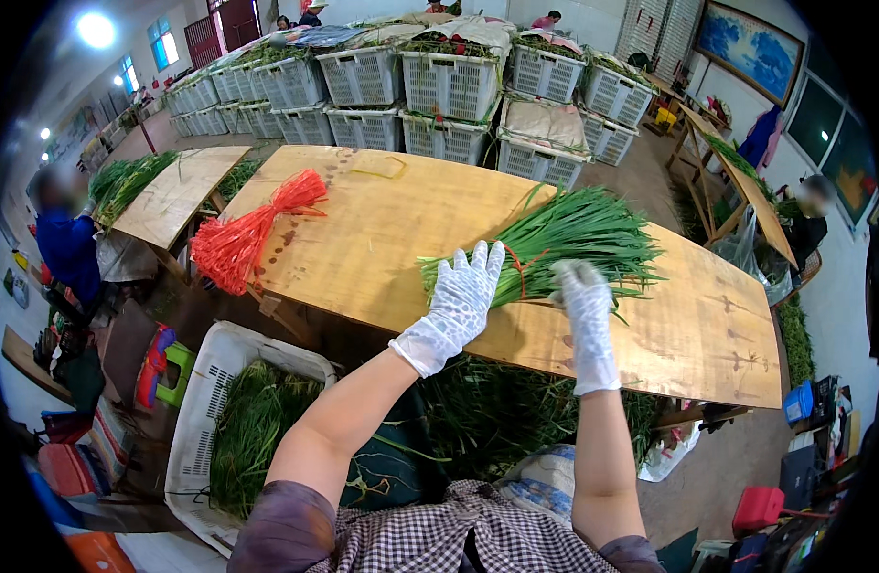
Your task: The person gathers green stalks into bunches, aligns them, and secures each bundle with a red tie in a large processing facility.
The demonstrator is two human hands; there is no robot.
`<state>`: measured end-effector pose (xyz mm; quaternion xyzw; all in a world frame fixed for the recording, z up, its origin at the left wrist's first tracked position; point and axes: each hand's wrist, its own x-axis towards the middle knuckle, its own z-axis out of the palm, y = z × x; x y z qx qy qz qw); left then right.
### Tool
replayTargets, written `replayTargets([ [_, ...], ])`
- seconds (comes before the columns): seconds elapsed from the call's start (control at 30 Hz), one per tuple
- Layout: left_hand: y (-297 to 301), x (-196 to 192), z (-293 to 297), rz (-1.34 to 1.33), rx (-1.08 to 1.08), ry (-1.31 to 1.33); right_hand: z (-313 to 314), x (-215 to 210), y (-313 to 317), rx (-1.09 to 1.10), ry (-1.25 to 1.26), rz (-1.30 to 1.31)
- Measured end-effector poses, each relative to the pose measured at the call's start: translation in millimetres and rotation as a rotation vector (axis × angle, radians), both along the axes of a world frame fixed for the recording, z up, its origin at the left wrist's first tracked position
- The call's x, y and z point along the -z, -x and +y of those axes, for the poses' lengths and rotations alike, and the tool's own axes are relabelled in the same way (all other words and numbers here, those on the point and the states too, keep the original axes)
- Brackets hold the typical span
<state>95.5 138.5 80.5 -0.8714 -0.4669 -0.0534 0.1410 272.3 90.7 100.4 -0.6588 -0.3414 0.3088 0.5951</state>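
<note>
A bunch of long green chives (592,234) lies across the wooden board, its pale cut stems toward the left and its leaf tips fanned out to the right. Around its stem part runs a thin red tie (523,274), with a loose strand pointing right. My left hand (465,294), in a thin white patterned glove, rests on the stems with its fingers stretched out. Close by the bunch's near side is my right hand (585,298), gloved the same way. Motion smears its curled fingers, so whether they hold the strand cannot be made out.
Red plastic strips (258,229) lie bundled on the wooden board (392,258) at left. Below stands a white crate (196,420) of loose greens. Stacked white crates (449,86) fill the back. People work at side tables, one in blue (65,244) at left.
</note>
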Motion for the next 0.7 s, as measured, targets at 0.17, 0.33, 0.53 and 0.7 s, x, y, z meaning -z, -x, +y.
replayTargets([
  [0.17, -6, 1, -4, -0.023, 0.040, -0.054, 21, 14, 27, 0.037, -0.072, 0.069],
  [0.33, 2, 15, 0, -0.052, 0.133, -0.180, 33, 30, -6, 0.026, -0.171, 0.491],
  [0.53, 77, -30, 52, -0.967, 0.479, 0.602, 28, 29, 5, -0.126, -0.236, 0.442],
  [0.7, 101, -52, 69, -0.982, 0.514, 0.241, 40, 18, 3, -0.262, -0.339, 0.362],
])
